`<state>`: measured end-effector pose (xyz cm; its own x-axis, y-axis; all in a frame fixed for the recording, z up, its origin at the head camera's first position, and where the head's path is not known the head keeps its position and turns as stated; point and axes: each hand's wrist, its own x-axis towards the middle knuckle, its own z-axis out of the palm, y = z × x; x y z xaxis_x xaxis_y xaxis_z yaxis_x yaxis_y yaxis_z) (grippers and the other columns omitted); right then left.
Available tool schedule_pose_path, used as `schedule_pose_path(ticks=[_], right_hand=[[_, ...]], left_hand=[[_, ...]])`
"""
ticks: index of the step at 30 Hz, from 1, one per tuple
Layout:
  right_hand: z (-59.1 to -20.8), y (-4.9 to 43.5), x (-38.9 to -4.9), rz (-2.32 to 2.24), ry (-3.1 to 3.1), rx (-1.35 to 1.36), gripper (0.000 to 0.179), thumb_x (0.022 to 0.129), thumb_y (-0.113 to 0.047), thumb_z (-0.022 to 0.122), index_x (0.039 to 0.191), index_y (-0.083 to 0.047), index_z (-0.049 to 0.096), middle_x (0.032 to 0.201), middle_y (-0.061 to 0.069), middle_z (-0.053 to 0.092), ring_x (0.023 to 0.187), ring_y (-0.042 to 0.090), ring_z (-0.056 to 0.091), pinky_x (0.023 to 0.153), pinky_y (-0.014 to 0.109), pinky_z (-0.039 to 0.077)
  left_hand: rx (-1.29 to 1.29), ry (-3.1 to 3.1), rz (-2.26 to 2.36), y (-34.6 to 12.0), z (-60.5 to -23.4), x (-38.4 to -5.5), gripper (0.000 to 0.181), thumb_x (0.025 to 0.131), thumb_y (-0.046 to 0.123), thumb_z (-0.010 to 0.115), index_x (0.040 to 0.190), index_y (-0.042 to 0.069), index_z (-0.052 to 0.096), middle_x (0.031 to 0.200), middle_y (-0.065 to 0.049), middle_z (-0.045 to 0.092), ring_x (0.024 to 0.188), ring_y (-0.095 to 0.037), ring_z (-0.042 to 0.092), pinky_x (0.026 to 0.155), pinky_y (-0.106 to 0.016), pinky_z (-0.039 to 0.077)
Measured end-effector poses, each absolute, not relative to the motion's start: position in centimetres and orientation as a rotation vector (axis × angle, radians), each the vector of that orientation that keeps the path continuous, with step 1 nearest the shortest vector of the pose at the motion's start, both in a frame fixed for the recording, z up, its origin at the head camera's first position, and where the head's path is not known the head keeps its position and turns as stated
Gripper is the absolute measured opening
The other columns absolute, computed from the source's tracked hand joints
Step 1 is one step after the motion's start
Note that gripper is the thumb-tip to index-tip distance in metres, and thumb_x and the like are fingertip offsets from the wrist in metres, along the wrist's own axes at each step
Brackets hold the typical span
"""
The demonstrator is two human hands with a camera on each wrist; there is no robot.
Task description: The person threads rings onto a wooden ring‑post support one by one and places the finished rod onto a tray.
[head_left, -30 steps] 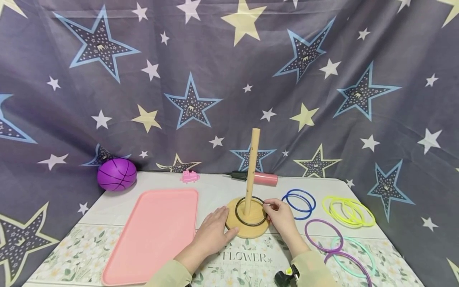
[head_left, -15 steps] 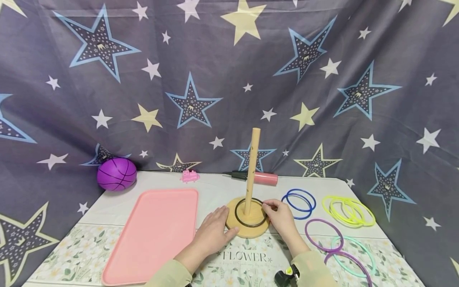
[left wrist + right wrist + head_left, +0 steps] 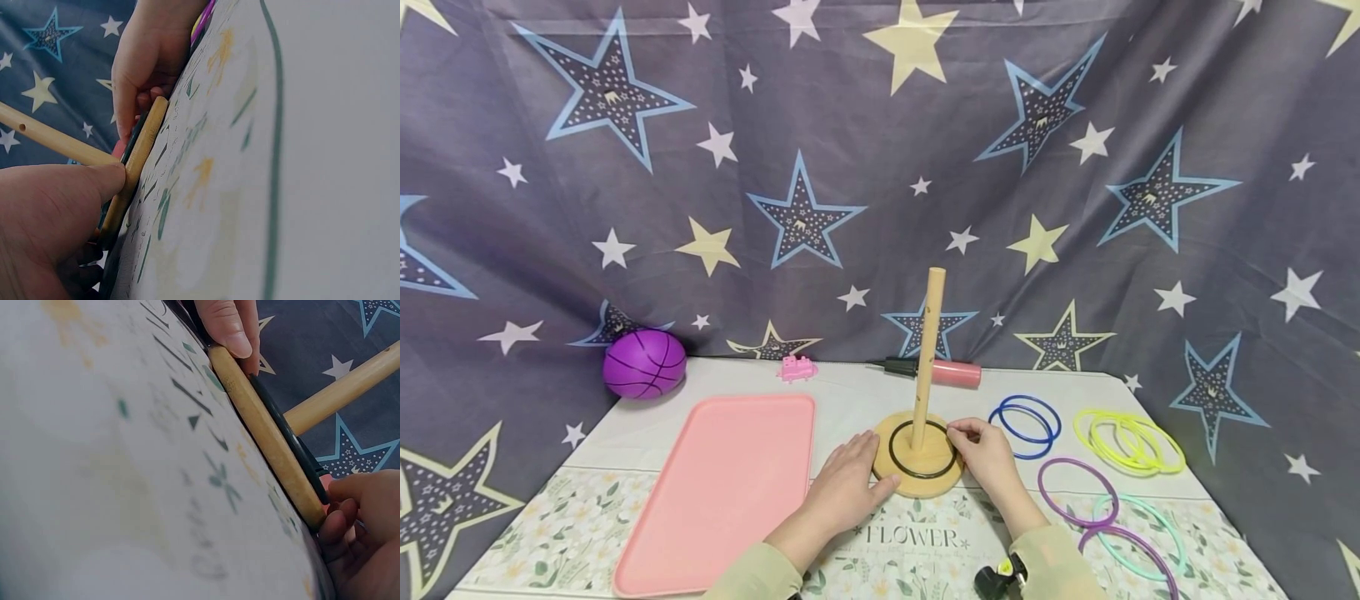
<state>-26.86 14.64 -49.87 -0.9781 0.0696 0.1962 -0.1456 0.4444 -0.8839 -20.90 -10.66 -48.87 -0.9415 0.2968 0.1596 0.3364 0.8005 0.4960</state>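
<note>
A wooden post (image 3: 928, 350) stands upright on a round wooden base (image 3: 917, 490). A black ring (image 3: 922, 477) encircles the post, low over the base. My right hand (image 3: 988, 457) pinches the ring at its right edge, with the index fingertip on the rim in the right wrist view. On the left side of the base rests my left hand (image 3: 846, 485), fingers extended along its edge. Its thumb (image 3: 106, 179) touches the base's near edge in the left wrist view.
A pink tray (image 3: 722, 492) lies left. Blue rings (image 3: 1032, 441), yellow rings (image 3: 1078, 425), purple rings (image 3: 1060, 510) and a mint ring (image 3: 1184, 550) lie right. Along the back are a purple ball (image 3: 643, 365), a pink toy (image 3: 797, 368) and a pink-and-black pump (image 3: 958, 374).
The black ring has come down closer to the base and lies flatter, shifted slightly toward me. The right hand has moved down with it a little; the left hand has stayed in place.
</note>
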Motion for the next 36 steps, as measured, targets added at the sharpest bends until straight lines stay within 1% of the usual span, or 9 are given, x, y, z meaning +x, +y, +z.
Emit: schedule_pose_path(ticks=[5, 8, 14, 17, 19, 24, 28, 33, 36], right_hand=[[-50.0, 14.6, -26.9, 1.596, -2.48, 0.065, 0.011, 0.103, -0.009, 0.077, 0.108, -0.002, 0.083, 0.082, 0.004, 0.07, 0.064, 0.013, 0.059, 0.049, 0.022, 0.05], [-50.0, 14.5, -27.1, 1.616, -2.477, 0.064, 0.011, 0.103, -0.009, 0.077, 0.109, -0.003, 0.083, 0.082, 0.004, 0.069, 0.062, 0.013, 0.059, 0.049, 0.022, 0.05], [-50.0, 14.3, -27.2, 1.624, -2.466, 0.089, 0.013, 0.103, -0.01, 0.077, 0.112, -0.003, 0.082, 0.086, 0.004, 0.071, 0.065, 0.013, 0.059, 0.05, 0.022, 0.05], [-49.9, 14.5, -27.1, 1.693, -2.447, 0.081, 0.016, 0.104, -0.011, 0.077, 0.117, -0.002, 0.081, 0.09, 0.006, 0.072, 0.067, 0.014, 0.059, 0.051, 0.022, 0.051], [-49.7, 14.8, -26.8, 1.768, -2.425, 0.056, 0.021, 0.105, -0.011, 0.076, 0.123, -0.001, 0.079, 0.093, 0.009, 0.072, 0.068, 0.014, 0.061, 0.051, 0.022, 0.052], [-48.3, 15.9, -25.9, 1.886, -2.391, 0.027, 0.03, 0.107, -0.012, 0.074, 0.134, 0.003, 0.072, 0.097, 0.015, 0.072, 0.068, 0.016, 0.062, 0.053, 0.023, 0.053], [-46.7, 16.6, -25.6, 1.844, -2.425, 0.073, 0.029, 0.109, -0.013, 0.073, 0.134, 0.001, 0.072, 0.1, 0.017, 0.071, 0.069, 0.02, 0.063, 0.055, 0.025, 0.055], [-45.2, 17.7, -25.3, 1.72, -2.509, 0.088, 0.03, 0.109, -0.019, 0.074, 0.134, -0.004, 0.074, 0.101, 0.014, 0.071, 0.075, 0.024, 0.065, 0.06, 0.027, 0.057], [-44.7, 18.6, -24.9, 1.673, -2.543, 0.103, 0.031, 0.108, -0.021, 0.075, 0.135, -0.005, 0.074, 0.1, 0.013, 0.07, 0.076, 0.026, 0.065, 0.06, 0.028, 0.057]], left_hand=[[-0.516, -2.907, -0.822, -10.7, -48.8, -20.8, 0.08, 0.108, 0.044, 0.07, 0.162, -0.01, 0.045, 0.169, -0.029, 0.043, 0.159, -0.046, 0.038, 0.132, -0.063, 0.027], [-0.511, -2.901, -0.823, -10.8, -48.7, -20.8, 0.08, 0.108, 0.044, 0.07, 0.162, -0.01, 0.046, 0.169, -0.029, 0.043, 0.159, -0.046, 0.038, 0.132, -0.063, 0.027], [-0.504, -2.896, -0.825, -11.0, -48.6, -20.8, 0.08, 0.108, 0.042, 0.071, 0.161, -0.011, 0.046, 0.169, -0.029, 0.043, 0.159, -0.046, 0.038, 0.132, -0.063, 0.027], [-0.509, -2.901, -0.828, -11.0, -48.5, -20.8, 0.08, 0.108, 0.042, 0.071, 0.161, -0.011, 0.045, 0.169, -0.029, 0.043, 0.159, -0.047, 0.038, 0.132, -0.063, 0.027], [-0.51, -2.904, -0.832, -10.9, -48.8, -20.8, 0.08, 0.108, 0.043, 0.07, 0.162, -0.011, 0.045, 0.169, -0.029, 0.042, 0.159, -0.046, 0.037, 0.132, -0.063, 0.026], [-0.52, -2.921, -0.813, -10.7, -48.9, -20.8, 0.082, 0.108, 0.046, 0.07, 0.162, -0.011, 0.045, 0.17, -0.029, 0.042, 0.16, -0.046, 0.037, 0.132, -0.062, 0.026], [-0.521, -2.924, -0.796, -10.8, -48.9, -20.8, 0.082, 0.108, 0.046, 0.07, 0.162, -0.01, 0.045, 0.17, -0.028, 0.042, 0.16, -0.045, 0.037, 0.132, -0.062, 0.026], [-0.519, -2.919, -0.798, -10.9, -49.1, -20.9, 0.082, 0.108, 0.046, 0.07, 0.162, -0.01, 0.044, 0.17, -0.028, 0.042, 0.16, -0.045, 0.037, 0.132, -0.062, 0.026], [-0.518, -2.917, -0.808, -10.9, -49.1, -20.9, 0.082, 0.108, 0.046, 0.069, 0.163, -0.01, 0.044, 0.17, -0.028, 0.041, 0.16, -0.045, 0.036, 0.132, -0.062, 0.026]])
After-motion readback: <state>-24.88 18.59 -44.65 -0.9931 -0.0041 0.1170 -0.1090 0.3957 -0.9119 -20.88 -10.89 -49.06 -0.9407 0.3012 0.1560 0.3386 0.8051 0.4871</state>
